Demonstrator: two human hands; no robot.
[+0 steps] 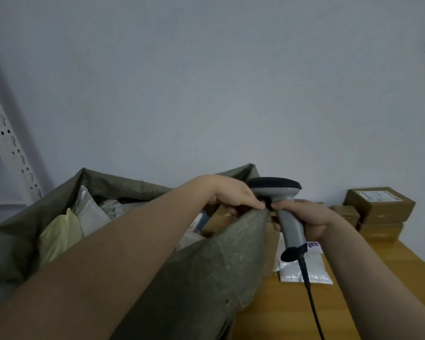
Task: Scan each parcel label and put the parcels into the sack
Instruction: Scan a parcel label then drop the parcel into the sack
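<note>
The white padded parcel (304, 269) lies on the wooden desk (358, 305) beside the olive woven sack (206, 266), under your right hand (307, 217) gripping the grey handheld scanner (291, 223); your left hand (233, 195) grips the sack's rim.

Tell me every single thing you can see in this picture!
sack: one, olive green, open, left and middle
parcels: several, yellow, white, brown, inside the sack
scanner: one, grey and black, beside the sack
cable: one, black, hanging from the scanner
padded bag: one, white, on the table
boxes: at least three, brown, stacked far right on the table
table: one, wooden, right
shelf post: one, white, far left
left hand: gripping the sack's rim
right hand: gripping the scanner
</note>
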